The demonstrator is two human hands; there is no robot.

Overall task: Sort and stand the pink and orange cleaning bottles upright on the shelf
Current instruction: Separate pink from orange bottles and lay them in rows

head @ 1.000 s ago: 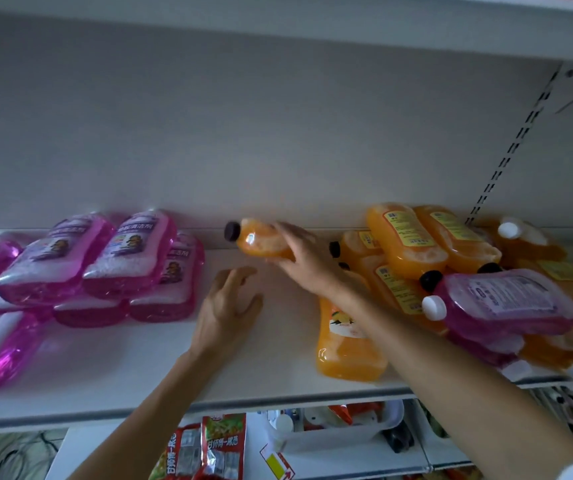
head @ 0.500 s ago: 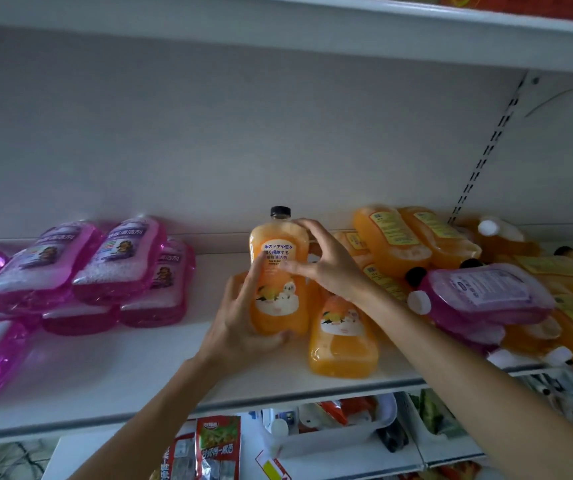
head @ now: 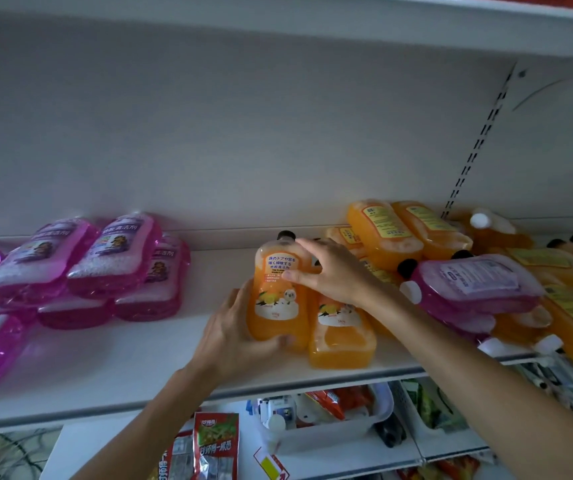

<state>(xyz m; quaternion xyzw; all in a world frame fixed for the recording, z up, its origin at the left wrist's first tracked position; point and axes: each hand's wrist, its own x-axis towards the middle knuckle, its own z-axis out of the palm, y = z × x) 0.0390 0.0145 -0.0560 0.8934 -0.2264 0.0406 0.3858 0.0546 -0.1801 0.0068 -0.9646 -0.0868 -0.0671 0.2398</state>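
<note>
An orange bottle [head: 275, 292] with a black cap stands upright at the middle of the white shelf [head: 112, 368]. My left hand [head: 233, 336] wraps its lower left side and base. My right hand [head: 335, 271] grips its upper right side and shoulder. Just right of it, another orange bottle [head: 342, 332] lies flat on the shelf. Several pink bottles [head: 115, 258] lie stacked on their sides at the left. A heap of orange bottles [head: 383, 233] lies at the right, with a pink bottle [head: 475, 284] on top of it.
The shelf's back wall rises behind the bottles, and another shelf board [head: 312, 26] runs overhead. A slotted upright rail [head: 475, 147] stands at the back right. Below the shelf sit snack packets [head: 214, 443] and white baskets [head: 330, 431] of goods.
The orange bottle went from lying tilted in my right hand to standing upright. My left hand came up from the shelf and took hold of its base.
</note>
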